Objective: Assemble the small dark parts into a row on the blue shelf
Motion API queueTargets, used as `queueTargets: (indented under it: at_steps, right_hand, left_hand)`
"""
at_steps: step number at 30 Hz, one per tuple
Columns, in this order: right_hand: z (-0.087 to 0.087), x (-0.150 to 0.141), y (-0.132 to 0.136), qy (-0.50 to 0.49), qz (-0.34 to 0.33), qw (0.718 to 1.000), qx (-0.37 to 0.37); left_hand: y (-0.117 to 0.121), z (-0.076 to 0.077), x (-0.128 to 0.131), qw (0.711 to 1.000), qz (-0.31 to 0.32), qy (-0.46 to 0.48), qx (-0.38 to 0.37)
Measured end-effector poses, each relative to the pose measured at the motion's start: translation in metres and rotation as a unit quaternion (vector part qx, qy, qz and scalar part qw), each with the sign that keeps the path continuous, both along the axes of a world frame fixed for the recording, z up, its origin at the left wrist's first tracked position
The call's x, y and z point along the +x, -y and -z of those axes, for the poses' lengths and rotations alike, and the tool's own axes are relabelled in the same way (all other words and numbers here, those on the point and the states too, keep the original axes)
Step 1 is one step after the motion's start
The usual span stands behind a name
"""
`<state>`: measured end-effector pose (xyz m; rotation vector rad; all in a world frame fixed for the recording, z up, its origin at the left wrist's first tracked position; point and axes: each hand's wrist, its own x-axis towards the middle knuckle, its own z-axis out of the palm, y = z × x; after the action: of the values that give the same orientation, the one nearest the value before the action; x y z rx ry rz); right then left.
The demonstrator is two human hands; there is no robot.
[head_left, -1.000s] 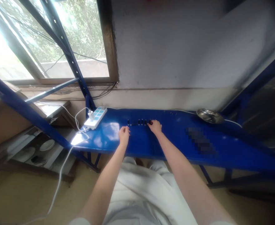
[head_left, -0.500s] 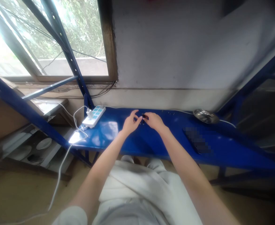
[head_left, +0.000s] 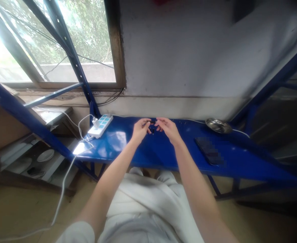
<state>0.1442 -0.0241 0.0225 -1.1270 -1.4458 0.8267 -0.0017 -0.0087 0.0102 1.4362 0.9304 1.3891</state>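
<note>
My left hand [head_left: 140, 131] is closed in a pinch above the blue table. A small black piece [head_left: 153, 122] sticks out from its thumb and index finger towards the right. Close by on the right, my right hand [head_left: 169, 131] has its thumb and fingertips pressed together at the other end of that piece. Whether it grips the piece or something tiny of its own is too small to tell. Another small black part [head_left: 153, 131] shows just below, between the two hands.
The blue table [head_left: 161, 155] runs along the wall. At its left end lies a white power strip [head_left: 101, 125] with a plug and trailing cable. To the right are a shiny metal dish [head_left: 218, 125] and a dark phone-like slab [head_left: 207, 151]. Tiny bits lie near the back edge.
Both hands have lifted slightly and turned, bringing the small black piece up between their fingertips. Another black part now shows below them. The view has shifted a little.
</note>
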Motion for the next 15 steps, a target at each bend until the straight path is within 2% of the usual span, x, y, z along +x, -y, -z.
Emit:
queueTargets:
  at_steps: [2,4,11,15]
  right_hand:
    - [0.004,-0.006,0.001,-0.061,0.025,0.997,-0.026]
    - [0.007,-0.011,0.002,-0.077,0.043,0.995,-0.046]
    - [0.009,-0.017,0.004,-0.066,0.046,0.996,-0.044]
    - [0.008,-0.017,0.005,-0.050,0.054,0.997,-0.034]
  left_hand:
    - [0.002,0.000,0.001,1.000,0.009,0.005,-0.005]
    - [0.003,0.000,0.002,1.000,0.016,-0.002,0.001]
    - [0.006,0.005,-0.001,0.999,0.028,-0.021,-0.001]
    - [0.006,0.005,-0.001,1.000,0.005,-0.024,-0.019]
